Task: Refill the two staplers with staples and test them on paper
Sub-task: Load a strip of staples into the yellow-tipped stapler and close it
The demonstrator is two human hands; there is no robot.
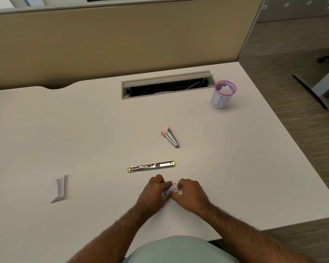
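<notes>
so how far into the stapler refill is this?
Early. Yellow stapler lies opened flat, pink stapler sits partly open; no staples visibly loaded. Both hands, left hand and right hand, hold a small box, probably staples. Folded paper lies untouched; loading and testing remain.

The counter (pixel 84 120) carries two staplers: one yellow (pixel 151 166), swung fully open, and one pink (pixel 171 137). There is one small staple box (pixel 171 189), one folded paper (pixel 59 188), and one purple mesh cup (pixel 223 94). Two hands show, the left hand (pixel 153 190) and the right hand (pixel 188 192).
</notes>
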